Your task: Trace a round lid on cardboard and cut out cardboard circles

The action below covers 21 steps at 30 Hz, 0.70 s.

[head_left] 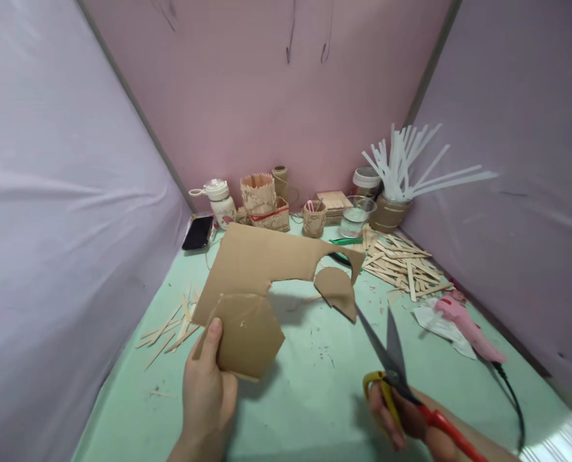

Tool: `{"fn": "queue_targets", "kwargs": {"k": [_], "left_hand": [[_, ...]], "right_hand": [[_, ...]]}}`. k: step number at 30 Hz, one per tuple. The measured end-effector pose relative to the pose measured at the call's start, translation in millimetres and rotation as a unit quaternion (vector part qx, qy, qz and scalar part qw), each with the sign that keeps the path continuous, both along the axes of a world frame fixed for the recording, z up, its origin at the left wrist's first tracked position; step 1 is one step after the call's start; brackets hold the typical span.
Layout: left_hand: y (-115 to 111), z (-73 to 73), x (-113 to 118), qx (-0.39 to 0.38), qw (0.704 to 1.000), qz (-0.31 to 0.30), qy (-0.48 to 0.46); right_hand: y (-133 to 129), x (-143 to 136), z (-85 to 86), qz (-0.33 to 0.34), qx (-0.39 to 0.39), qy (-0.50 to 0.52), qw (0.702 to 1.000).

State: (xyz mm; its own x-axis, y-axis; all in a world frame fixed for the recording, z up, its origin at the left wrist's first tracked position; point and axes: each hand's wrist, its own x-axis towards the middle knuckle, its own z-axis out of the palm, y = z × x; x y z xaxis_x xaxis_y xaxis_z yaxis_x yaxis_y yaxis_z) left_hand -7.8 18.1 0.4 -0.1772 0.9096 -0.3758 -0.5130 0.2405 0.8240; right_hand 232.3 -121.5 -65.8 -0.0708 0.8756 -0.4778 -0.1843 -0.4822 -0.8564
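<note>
My left hand [211, 385] grips brown cardboard, thumb on top and fingers underneath. In its grasp is an angular cardboard piece [250, 337] with a creased surface. A larger cardboard sheet [261, 253] extends behind it, with a squared notch and a round cut-out at the right; whether the two are joined, I cannot tell. Below that cut-out is a rounded cardboard piece [336, 289] with a pointed lower corner. My right hand [401, 417] is closed around scissors [392, 359] with one yellow and one red handle. Their blades are spread apart, pointing up, clear of the cardboard.
Wooden sticks [406, 266] lie piled at the right, and more sticks [170, 327] at the left. A pink glue gun [468, 327] with a cord rests on white tissue. Along the back stand a white bottle [223, 204], a clear cup [355, 221] and a pot of white strips [389, 213].
</note>
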Motion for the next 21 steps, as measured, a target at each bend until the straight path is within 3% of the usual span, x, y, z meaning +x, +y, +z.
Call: {"fn": "queue_targets", "kwargs": {"k": [4,8,13,17,21], "left_hand": [[-21.9,-5.6,19.2,-0.021,0.999,0.004,-0.04],[-34.5,-10.0,32.2,-0.034,0.996,-0.036,-0.068],[-45.8,-19.4,36.7,-0.049,0.993,-0.082,-0.071],[-46.0,-32.2,13.2,-0.018,0.986,-0.164,-0.04],[-20.0,-30.3,-27.5,-0.003,0.976,-0.215,-0.026]], "right_hand": [[17.1,-27.7,0.1,-0.005,0.077,0.004,0.997],[36.3,-35.9,30.5,-0.011,0.168,-0.048,0.985],[65.9,-44.1,54.3,-0.074,0.162,-0.072,0.981],[70.7,-38.0,56.2,-0.098,0.15,-0.037,0.983],[63.5,-19.7,65.4,-0.051,0.15,-0.101,0.982]]}}
